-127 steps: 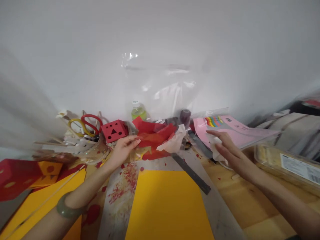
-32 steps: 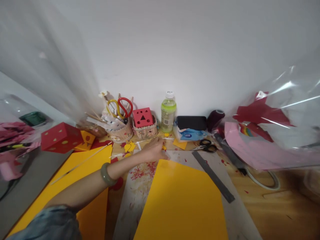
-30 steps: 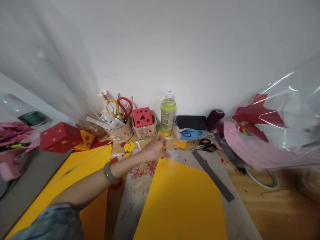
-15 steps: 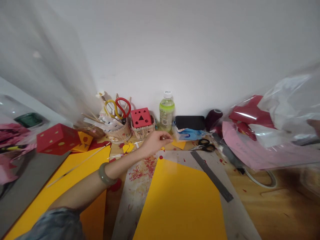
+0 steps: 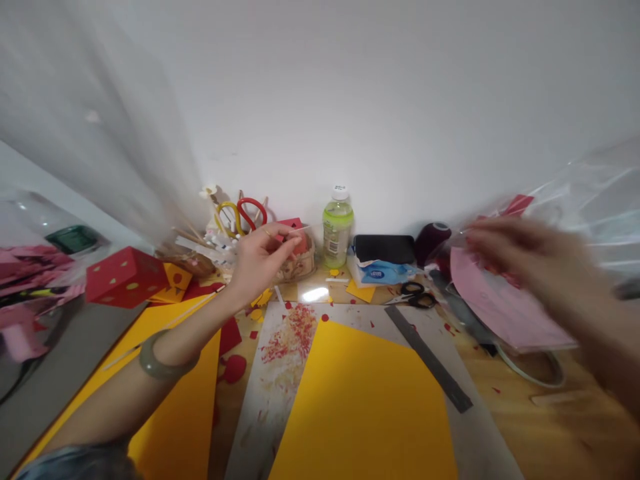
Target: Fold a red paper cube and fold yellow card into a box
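Observation:
My left hand, with a jade-coloured bangle on the wrist, hovers in front of a red box with cut-out shapes. Its thumb and fingers are pinched together. A faint, clear edge shows near the fingertips, too thin to name. My right hand is smeared by motion in front of a clear plastic bag with red and pink pieces about it. Whether those fingers grip the bag is unclear. Between the hands, a large yellow sheet lies on a stained grey board.
A dark ruler lies along the yellow sheet's right side. Behind it are black-handled scissors, a wipes pack with a black phone, and a green-labelled bottle. A red dotted cube stands left. Paper scraps are scattered about.
My left hand has drawn back left from beside the bottle to the front of the red box. My right hand has come further into view by the plastic bag, which has shifted.

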